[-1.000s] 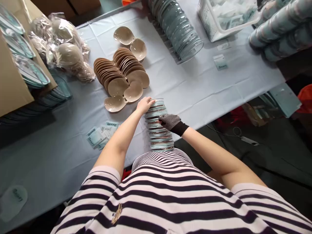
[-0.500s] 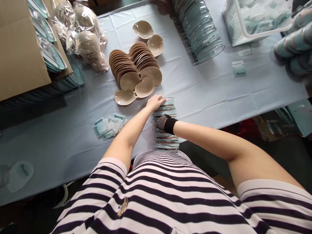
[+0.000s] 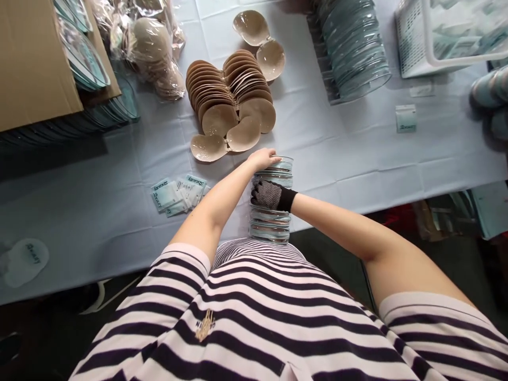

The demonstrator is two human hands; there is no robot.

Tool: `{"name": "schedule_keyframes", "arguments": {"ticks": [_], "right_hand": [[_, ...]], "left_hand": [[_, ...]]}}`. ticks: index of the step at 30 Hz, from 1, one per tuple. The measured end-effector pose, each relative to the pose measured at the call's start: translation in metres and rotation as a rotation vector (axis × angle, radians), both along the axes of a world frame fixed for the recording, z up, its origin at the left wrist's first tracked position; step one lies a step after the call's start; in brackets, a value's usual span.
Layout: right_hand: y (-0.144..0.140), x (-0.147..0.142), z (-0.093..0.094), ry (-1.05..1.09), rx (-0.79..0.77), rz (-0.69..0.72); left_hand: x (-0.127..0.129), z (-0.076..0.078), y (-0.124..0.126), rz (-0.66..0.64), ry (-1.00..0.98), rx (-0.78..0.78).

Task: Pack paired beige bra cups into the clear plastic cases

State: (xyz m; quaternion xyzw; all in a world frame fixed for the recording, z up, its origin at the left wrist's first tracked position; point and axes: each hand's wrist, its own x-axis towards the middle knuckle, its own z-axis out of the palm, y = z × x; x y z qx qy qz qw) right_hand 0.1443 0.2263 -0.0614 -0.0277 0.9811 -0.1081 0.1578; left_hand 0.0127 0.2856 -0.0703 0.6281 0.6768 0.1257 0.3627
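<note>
Two hands [image 3: 264, 159] grip one case stack [image 3: 270, 222].

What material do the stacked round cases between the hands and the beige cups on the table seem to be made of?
Stack of round cases: probably clear hard plastic, glossy; the rims catch light and pale blue inserts show through.
Beige cups: apparently soft silicone or foam, smooth with a dull sheen; the exact material cannot be told.
</note>
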Motion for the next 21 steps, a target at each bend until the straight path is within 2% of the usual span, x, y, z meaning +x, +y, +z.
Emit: {"name": "schedule_keyframes", "arguments": {"ticks": [1, 3, 5, 6, 8, 9, 10, 11, 13, 15, 16, 21], "right_hand": [[-0.001, -0.011, -0.001, -0.041, 0.042, -0.027], [0.004, -0.020, 0.002, -0.087, 0.025, -0.147], [0.016, -0.007, 0.007, -0.021, -0.081, -0.313], [0.022, 0.009, 0.009, 0.051, -0.138, -0.444], [0.029, 0.055, 0.005, 0.164, -0.213, -0.811], [0.028, 0.081, -0.001, 0.158, -0.235, -1.011], [0.024, 0.106, -0.009, 0.081, -0.279, -1.142], [0.018, 0.127, -0.019, -0.039, -0.357, -1.187], [0.003, 0.155, -0.040, -0.260, -0.546, -1.113], [-0.010, 0.163, -0.055, -0.331, -0.656, -0.991], [-0.014, 0.161, -0.060, -0.320, -0.663, -0.956], [-0.006, 0.150, -0.056, -0.327, -0.679, -0.882]], "left_hand": [[0.000, -0.001, 0.000, -0.007, -0.007, 0.000], [0.000, -0.001, -0.004, -0.010, -0.018, 0.024], [0.000, -0.001, -0.009, 0.019, -0.007, 0.069], [0.000, 0.000, -0.013, 0.040, 0.006, 0.090], [0.000, 0.001, -0.019, 0.066, 0.033, 0.118], [0.000, 0.001, -0.021, 0.065, 0.041, 0.126], [0.000, 0.002, -0.022, 0.061, 0.047, 0.129], [-0.001, 0.002, -0.023, 0.057, 0.052, 0.129], [-0.001, 0.003, -0.023, 0.057, 0.067, 0.125], [0.000, 0.003, -0.023, 0.067, 0.080, 0.122], [0.000, 0.003, -0.023, 0.071, 0.081, 0.123], [-0.001, 0.005, -0.027, 0.087, 0.084, 0.117]]}}
